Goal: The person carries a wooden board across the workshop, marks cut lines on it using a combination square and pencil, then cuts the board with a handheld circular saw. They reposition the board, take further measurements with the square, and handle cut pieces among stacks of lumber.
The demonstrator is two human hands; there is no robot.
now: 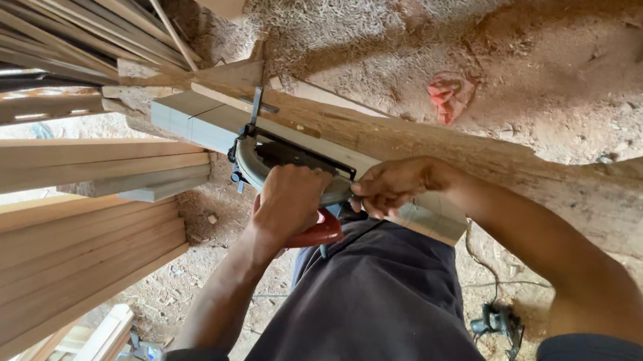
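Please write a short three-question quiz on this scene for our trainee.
1. True or false: the left hand grips the red-handled saw.
2. Where does the right hand rest? A) on the sawdust floor B) at the saw's right side, on the pale board C) on the stacked planks
3. What lies on the floor below the right arm?

Key: 1 true. 2 B. 3 A small power tool with a cord.
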